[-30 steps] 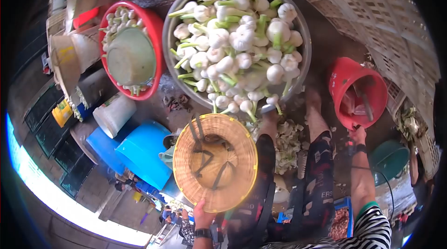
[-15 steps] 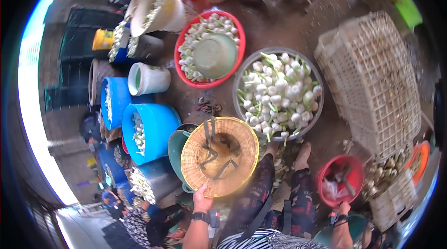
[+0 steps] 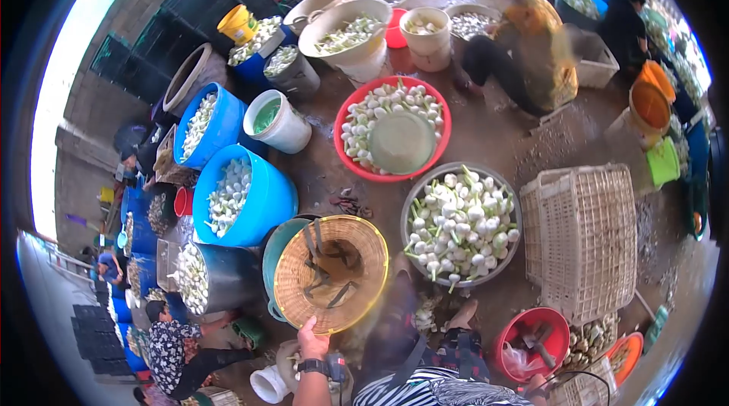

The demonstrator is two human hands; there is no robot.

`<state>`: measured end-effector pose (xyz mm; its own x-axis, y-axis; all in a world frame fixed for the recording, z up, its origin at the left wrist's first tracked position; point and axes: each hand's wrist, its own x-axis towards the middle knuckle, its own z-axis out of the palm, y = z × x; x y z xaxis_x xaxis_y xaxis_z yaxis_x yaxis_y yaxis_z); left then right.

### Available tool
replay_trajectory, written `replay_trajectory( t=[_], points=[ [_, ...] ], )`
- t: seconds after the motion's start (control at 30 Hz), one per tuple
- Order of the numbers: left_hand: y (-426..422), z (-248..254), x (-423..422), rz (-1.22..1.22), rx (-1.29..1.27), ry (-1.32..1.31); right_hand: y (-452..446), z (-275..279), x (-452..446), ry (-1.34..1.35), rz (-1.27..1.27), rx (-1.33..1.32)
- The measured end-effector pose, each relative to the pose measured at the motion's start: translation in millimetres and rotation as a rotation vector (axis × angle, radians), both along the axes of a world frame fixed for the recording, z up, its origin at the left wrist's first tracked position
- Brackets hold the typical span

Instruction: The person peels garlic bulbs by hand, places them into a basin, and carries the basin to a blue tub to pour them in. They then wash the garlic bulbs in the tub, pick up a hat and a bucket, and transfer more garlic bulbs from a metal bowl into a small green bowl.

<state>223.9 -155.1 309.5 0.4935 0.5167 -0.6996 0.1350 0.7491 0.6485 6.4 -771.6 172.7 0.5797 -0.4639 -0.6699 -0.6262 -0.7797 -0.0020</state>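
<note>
My left hand (image 3: 312,341) is closed on the near rim of a woven straw hat (image 3: 364,284). Its hollow underside faces me, with dark straps hanging inside, and a teal bucket (image 3: 275,254) shows behind it. Low on the right, my right hand (image 3: 538,389) is closed at the near rim of a red bucket (image 3: 566,330); its fingers are partly hidden. Inside that bucket lie a clear plastic bag (image 3: 518,361) and a tool (image 3: 544,353) whose kind I cannot make out. Ahead of my feet, white garlic bulbs (image 3: 459,220) fill a grey tub (image 3: 519,212).
A red basin (image 3: 342,132) of garlic holds a greenish bowl (image 3: 402,142). Stacked plastic crates (image 3: 581,239) stand to the right. Blue tubs (image 3: 258,205) of garlic line the left. One person (image 3: 543,49) sits at the back, another (image 3: 171,353) at lower left.
My view has swung up and to the right, bringing the seated person at the back into sight. The hat stays in my left hand; my right hand remains at the red bucket's rim.
</note>
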Motion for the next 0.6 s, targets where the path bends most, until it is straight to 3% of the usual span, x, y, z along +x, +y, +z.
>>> replay_trajectory(
  t=[0.03,0.07,0.23,0.4,0.53,0.6],
  points=[
    [6,0,4,0.027,-0.015,-0.014,22,44,34,-0.038,0.125,-0.036],
    [13,-2,9,0.053,-0.033,-0.032,23,47,47,-0.021,0.137,-0.045],
    [64,-36,56,0.127,-0.084,-0.084,30,30,110,-0.039,-0.343,-0.044],
    [141,-66,131,0.1,-0.183,-0.143,55,5,174,-0.26,-0.955,-0.107],
    [203,-45,177,0.107,-0.165,-0.114,66,-15,200,-0.397,-1.182,-0.219],
    [234,-31,194,0.108,-0.136,-0.121,115,8,249,-0.425,-1.162,0.011]
  ],
)
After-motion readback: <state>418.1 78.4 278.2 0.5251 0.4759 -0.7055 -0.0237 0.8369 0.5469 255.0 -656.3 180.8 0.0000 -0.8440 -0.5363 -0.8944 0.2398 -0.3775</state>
